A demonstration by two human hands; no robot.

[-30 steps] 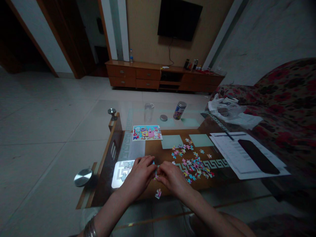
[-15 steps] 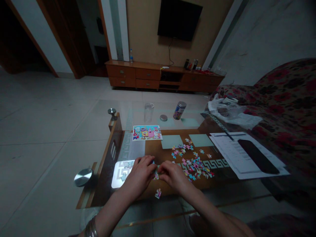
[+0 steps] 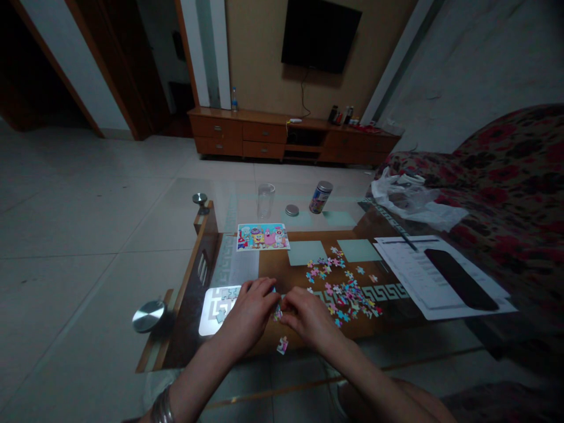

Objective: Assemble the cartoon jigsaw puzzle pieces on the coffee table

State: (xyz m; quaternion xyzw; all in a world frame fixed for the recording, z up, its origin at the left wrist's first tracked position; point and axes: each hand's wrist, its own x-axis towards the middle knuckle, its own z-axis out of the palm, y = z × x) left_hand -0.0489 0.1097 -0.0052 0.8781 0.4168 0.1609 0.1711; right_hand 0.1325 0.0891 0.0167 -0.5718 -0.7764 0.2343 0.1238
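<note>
Over the glass table my left hand (image 3: 254, 308) has its fingers bent around joined jigsaw pieces (image 3: 277, 314), mostly covered by the fingers. My right hand (image 3: 306, 314) is closed in a pinch against the right edge of these pieces, its fingertips on a small jigsaw piece that is largely hidden. A loose jigsaw piece (image 3: 282, 345) with pink on it lies nearer to me. To the right spreads a pile of colourful jigsaw pieces (image 3: 350, 296). Partly under my left forearm is a white board (image 3: 207, 320) with several pale pieces on it.
A cartoon picture card (image 3: 263, 237) lies beyond my hands. Behind it stand a clear jar (image 3: 265, 201), a metal lid (image 3: 291, 210) and a printed can (image 3: 321, 197). Papers (image 3: 405, 282) with a black phone (image 3: 460, 279) are at the right, near a plastic bag (image 3: 414, 200).
My right hand has shifted very slightly at the fingertips, close to the left hand's pieces. My left hand stays almost in place, and the things on the table have not moved.
</note>
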